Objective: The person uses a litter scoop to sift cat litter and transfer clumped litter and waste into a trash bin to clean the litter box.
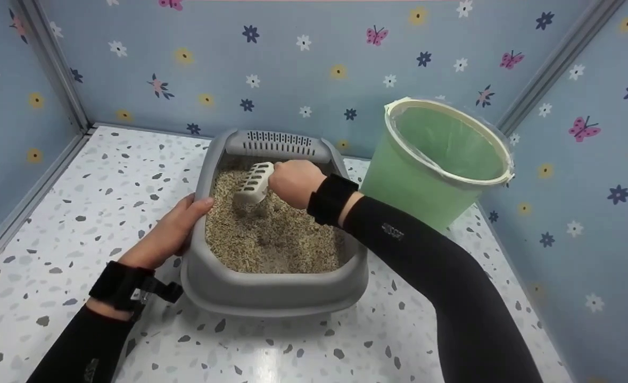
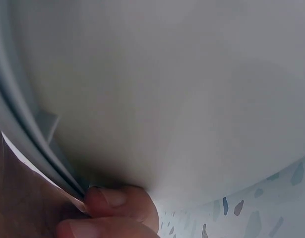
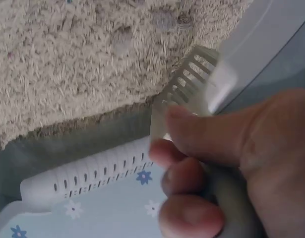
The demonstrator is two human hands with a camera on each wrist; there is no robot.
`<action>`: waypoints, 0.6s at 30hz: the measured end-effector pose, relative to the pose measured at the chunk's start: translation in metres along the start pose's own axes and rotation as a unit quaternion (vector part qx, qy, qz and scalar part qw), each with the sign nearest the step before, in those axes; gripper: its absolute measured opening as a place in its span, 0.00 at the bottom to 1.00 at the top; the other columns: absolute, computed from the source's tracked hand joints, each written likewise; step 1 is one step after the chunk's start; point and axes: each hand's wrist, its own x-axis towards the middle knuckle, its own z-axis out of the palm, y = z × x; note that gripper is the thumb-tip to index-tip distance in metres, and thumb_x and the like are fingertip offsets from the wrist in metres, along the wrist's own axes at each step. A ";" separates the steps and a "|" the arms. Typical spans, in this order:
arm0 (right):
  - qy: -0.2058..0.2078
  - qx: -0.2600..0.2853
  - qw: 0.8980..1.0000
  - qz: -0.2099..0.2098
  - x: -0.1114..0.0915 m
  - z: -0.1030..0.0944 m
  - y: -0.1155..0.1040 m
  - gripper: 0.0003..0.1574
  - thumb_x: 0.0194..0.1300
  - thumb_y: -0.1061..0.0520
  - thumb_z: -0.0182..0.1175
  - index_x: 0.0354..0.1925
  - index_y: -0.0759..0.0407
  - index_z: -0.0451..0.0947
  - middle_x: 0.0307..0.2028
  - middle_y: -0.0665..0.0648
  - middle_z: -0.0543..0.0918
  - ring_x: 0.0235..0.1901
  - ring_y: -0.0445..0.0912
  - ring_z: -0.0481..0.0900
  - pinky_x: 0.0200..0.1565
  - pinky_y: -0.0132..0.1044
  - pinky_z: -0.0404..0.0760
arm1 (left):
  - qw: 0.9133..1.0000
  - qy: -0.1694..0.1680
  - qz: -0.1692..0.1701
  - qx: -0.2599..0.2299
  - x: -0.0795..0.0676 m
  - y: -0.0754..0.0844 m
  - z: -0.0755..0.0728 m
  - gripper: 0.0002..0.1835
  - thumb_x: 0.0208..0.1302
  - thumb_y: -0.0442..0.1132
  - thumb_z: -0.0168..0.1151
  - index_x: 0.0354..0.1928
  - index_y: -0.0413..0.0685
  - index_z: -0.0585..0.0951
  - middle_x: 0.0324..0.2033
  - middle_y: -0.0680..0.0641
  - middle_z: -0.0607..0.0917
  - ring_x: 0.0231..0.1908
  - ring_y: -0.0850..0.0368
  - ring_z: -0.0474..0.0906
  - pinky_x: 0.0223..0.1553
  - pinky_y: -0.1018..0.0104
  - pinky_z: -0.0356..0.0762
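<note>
Grey tray [image 1: 274, 292], scoop [image 1: 254, 183] in R hand [image 1: 297, 182]

And here's the scoop [image 1: 257, 182], pale and slotted, tilted over the litter [image 1: 303, 239] towards the back left, its lower edge down close to the grains! That litter lies tan and coarse, uneven, darker through the middle. All of it sits inside the grey tray [image 1: 277, 291], upright on the speckled surface [image 1: 117, 186], high-sided, slots piercing its raised back rim.

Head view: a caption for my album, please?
Left hand grips the litter box, right hand a scoop; a green bucket stands beside.
</note>
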 end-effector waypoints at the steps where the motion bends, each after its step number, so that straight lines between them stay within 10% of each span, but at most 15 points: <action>1: -0.009 0.002 1.000 -0.002 -0.003 0.001 0.000 0.21 0.87 0.64 0.54 0.31 0.56 0.78 0.45 0.63 0.89 0.37 0.55 0.88 0.41 0.50 0.92 | 1.000 -0.002 0.002 -0.001 0.001 0.000 0.000 0.47 0.84 0.71 0.47 0.87 0.45 0.54 0.36 0.42 0.82 0.24 0.56 0.78 0.22 0.64 0.75; 8: -0.049 0.018 0.998 -0.028 -0.032 -0.005 0.002 0.17 0.84 0.67 0.54 0.36 0.59 0.83 0.45 0.62 0.88 0.38 0.55 0.87 0.40 0.53 0.92 | 1.000 -0.007 0.008 -0.006 0.002 0.000 -0.001 0.44 0.85 0.71 0.46 0.84 0.46 0.58 0.46 0.32 0.85 0.31 0.48 0.87 0.26 0.57 0.85; 18: -0.067 0.078 0.994 -0.035 -0.052 -0.020 0.009 0.13 0.70 0.74 0.60 0.34 0.58 0.81 0.39 0.58 0.87 0.39 0.53 0.84 0.45 0.50 0.90 | 1.000 0.000 -0.004 0.014 0.002 -0.003 0.000 0.49 0.83 0.74 0.45 0.88 0.48 0.53 0.34 0.45 0.80 0.24 0.55 0.78 0.23 0.63 0.76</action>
